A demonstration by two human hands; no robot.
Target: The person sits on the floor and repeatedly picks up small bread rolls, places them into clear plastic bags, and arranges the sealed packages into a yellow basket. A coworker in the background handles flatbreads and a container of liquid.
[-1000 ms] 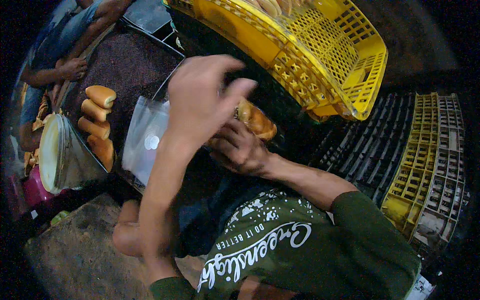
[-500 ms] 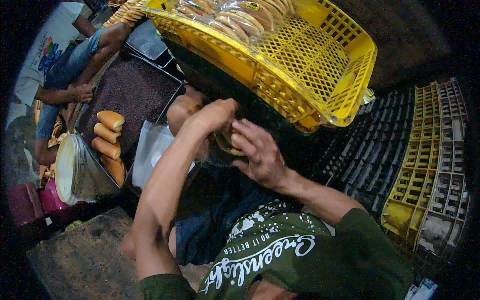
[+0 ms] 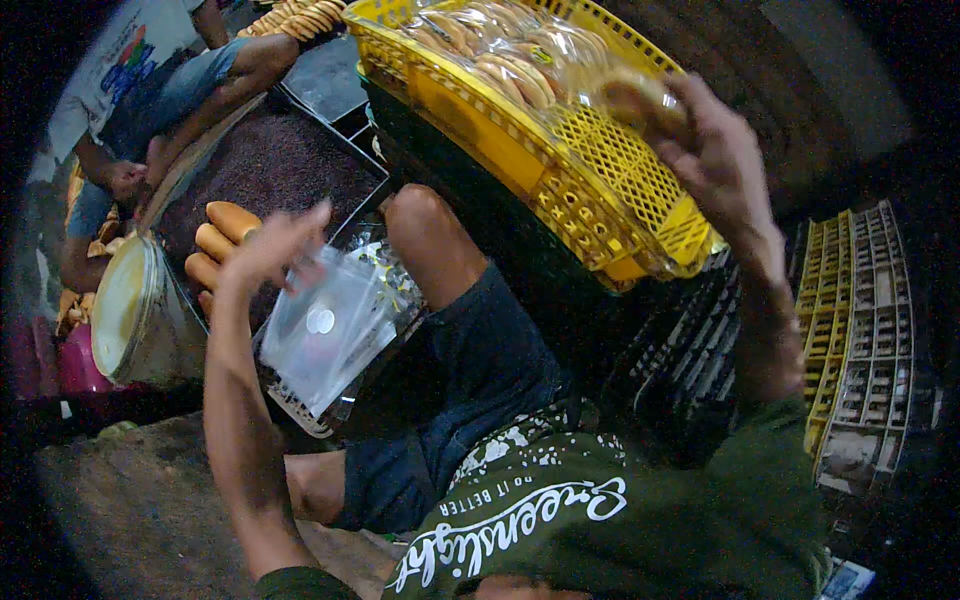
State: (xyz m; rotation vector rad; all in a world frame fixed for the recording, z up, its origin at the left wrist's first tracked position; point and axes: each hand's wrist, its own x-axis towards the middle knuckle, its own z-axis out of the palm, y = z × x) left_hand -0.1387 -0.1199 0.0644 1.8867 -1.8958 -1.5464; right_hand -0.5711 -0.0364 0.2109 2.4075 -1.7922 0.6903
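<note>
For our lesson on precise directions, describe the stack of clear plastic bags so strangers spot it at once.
Find the big yellow plastic crate, then, left of it, the metal-rimmed tray of dark grainy material. Below the tray's right corner and the person's left hand lies the flat stack of clear plastic bags. Unlike the golden-brown bread rolls, it is see-through, with a bright white spot.

Left hand blurred, loosely spread; right hand stretched out, fingers curled.

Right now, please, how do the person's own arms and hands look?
Short, dark green fabric sleeves leave both forearms bare. The left hand and right hand wear no gloves; blur hides finer details.
</note>
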